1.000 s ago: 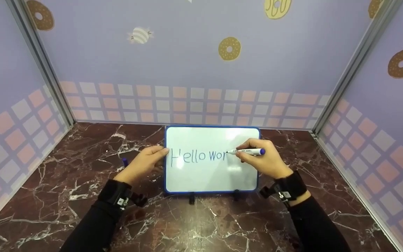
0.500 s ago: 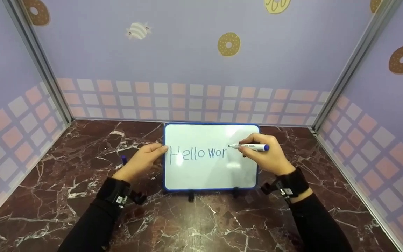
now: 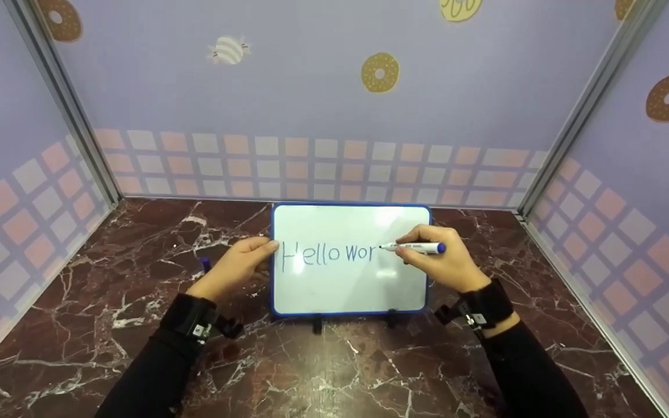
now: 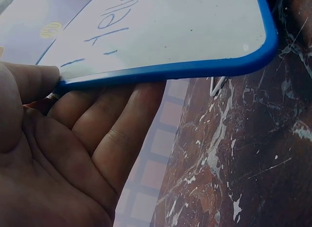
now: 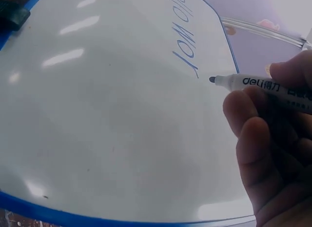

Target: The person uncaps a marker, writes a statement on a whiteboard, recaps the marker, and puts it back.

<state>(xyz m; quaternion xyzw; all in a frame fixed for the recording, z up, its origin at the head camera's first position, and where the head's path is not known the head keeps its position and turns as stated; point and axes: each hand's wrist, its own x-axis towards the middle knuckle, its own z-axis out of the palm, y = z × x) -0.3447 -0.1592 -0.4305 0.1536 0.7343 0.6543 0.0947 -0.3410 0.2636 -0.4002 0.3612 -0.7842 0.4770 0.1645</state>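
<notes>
A blue-framed whiteboard [image 3: 334, 290] stands propped on small black feet, with "Hello wor" written across it in blue. My left hand [image 3: 243, 262] holds its left edge, the thumb on the front and the fingers behind; the left wrist view shows those fingers against the blue rim [image 4: 195, 70]. In my right hand [image 3: 443, 261] a white marker [image 3: 418, 248] with a blue end is pinched between thumb and fingers. Its dark tip points at the board just right of the "r". In the right wrist view the marker tip [image 5: 212, 79] looks slightly off the surface, though contact is hard to judge.
A blue marker cap or pen end [image 3: 205, 264] shows beside my left hand, mostly hidden by it. The dark red marble-patterned tabletop [image 3: 334, 371] is bounded by lilac walls [image 3: 311, 87] with printed doughnuts and checks. The board stands close to the back wall.
The marker has come away from the "r", moved up and right, then dropped slightly. The left hand keeps its hold on the board. The head view has shifted a little.
</notes>
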